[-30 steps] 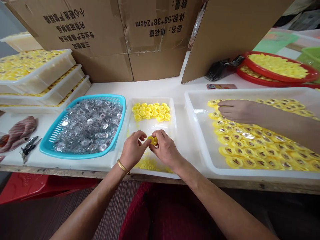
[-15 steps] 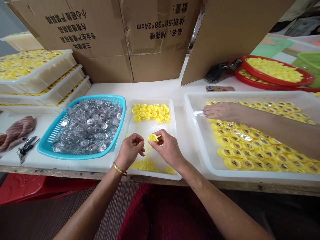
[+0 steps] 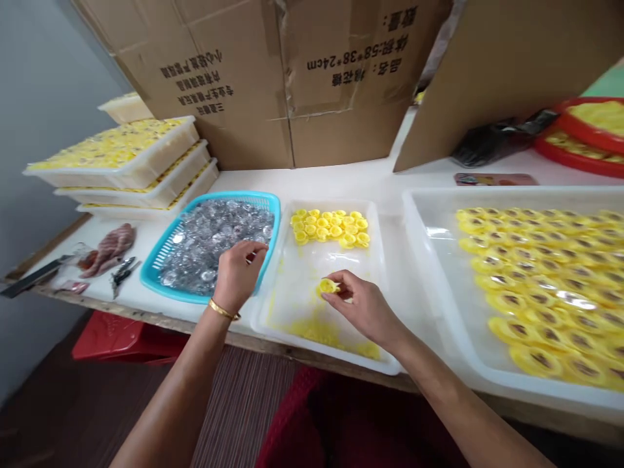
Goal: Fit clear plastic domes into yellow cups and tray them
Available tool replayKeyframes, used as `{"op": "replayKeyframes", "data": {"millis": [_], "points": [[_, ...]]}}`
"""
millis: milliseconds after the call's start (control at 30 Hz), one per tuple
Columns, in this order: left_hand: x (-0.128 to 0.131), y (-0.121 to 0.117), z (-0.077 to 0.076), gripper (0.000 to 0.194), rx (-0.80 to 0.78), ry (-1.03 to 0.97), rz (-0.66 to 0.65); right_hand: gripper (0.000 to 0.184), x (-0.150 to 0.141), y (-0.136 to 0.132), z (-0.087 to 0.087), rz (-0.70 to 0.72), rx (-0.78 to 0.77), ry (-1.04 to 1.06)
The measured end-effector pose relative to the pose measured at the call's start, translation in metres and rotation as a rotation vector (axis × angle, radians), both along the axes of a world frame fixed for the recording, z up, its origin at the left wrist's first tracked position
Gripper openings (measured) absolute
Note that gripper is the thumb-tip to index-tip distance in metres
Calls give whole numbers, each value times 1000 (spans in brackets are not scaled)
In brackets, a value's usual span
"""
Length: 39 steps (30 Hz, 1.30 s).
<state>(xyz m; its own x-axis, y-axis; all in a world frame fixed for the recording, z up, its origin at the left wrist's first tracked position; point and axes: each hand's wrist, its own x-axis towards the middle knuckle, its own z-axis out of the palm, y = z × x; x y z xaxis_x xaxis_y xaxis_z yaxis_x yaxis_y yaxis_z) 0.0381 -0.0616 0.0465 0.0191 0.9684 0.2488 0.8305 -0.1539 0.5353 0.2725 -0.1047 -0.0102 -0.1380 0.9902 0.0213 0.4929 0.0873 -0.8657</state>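
My right hand (image 3: pixel 363 304) pinches a small round yellow plastic cup (image 3: pixel 326 286) between thumb and fingers, above a shallow white tray (image 3: pixel 292 283). Several similar yellow cups (image 3: pixel 335 231) sit grouped at that tray's far end, and yellow crumbs lie scattered toward its near end. My left hand (image 3: pixel 238 273) is over the right side of a blue basket (image 3: pixel 277 224), its fingers curled together; whatever they may hold cannot be made out. Many clear, shiny plastic pieces (image 3: pixel 214 224) fill the basket.
At right, a large white tray (image 3: pixel 433 273) holds rows of yellow pieces with dark centres. Stacked white trays (image 3: pixel 141 170) stand at far left. Cardboard (image 3: pixel 336 130) walls the back. Keys (image 3: pixel 121 276), a striped cloth (image 3: pixel 113 248) and red trays (image 3: pixel 575 156) lie around.
My left hand has moved left from beside the yellow cup to the basket. My right hand still holds the cup. Another person's arm has left the large tray, and the view has shifted left.
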Motion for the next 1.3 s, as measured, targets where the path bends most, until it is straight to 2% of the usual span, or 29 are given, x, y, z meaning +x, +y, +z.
{"op": "replayKeyframes", "data": {"millis": [100, 200, 300, 367, 400, 467, 533, 633, 700, 967, 1100, 1200, 1300], "points": [[-38, 15, 1, 18, -159, 225, 12, 26, -1, 2, -1, 27, 10, -20], [-48, 15, -4, 11, -255, 258, -75, 24, -1, 3, 1, -67, 28, 57], [-27, 2, -5, 17, -93, 222, -61, 25, 0, 5, 0, -189, 27, 154], [-2, -10, -6, 20, -19, 178, -150, 26, 0, 6, -2, -212, 18, 192], [11, -16, -8, 18, -72, 166, -268, 27, 1, 6, -4, -210, 13, 202], [38, -26, -17, 15, -304, 249, -503, 26, 0, 6, -5, -197, 5, 205], [60, -32, -29, 23, -447, 422, -601, 25, 0, 5, -5, -183, 3, 202], [80, -33, -45, 24, -488, 535, -613, 23, -1, 4, -2, -170, 10, 178], [84, -33, -49, 24, -493, 559, -612, 23, 0, 3, -1, -175, 15, 161], [80, -35, -41, 21, -538, 583, -567, 24, -1, 4, -3, -176, 41, 37], [83, -35, -43, 22, -547, 561, -613, 23, -2, 4, -6, -168, 59, -15], [81, -34, -44, 19, -528, 512, -635, 22, -2, 3, -6, -159, 77, -37], [75, -30, -38, 18, -479, 451, -580, 22, -2, 3, -7, -150, 84, -62]]}}
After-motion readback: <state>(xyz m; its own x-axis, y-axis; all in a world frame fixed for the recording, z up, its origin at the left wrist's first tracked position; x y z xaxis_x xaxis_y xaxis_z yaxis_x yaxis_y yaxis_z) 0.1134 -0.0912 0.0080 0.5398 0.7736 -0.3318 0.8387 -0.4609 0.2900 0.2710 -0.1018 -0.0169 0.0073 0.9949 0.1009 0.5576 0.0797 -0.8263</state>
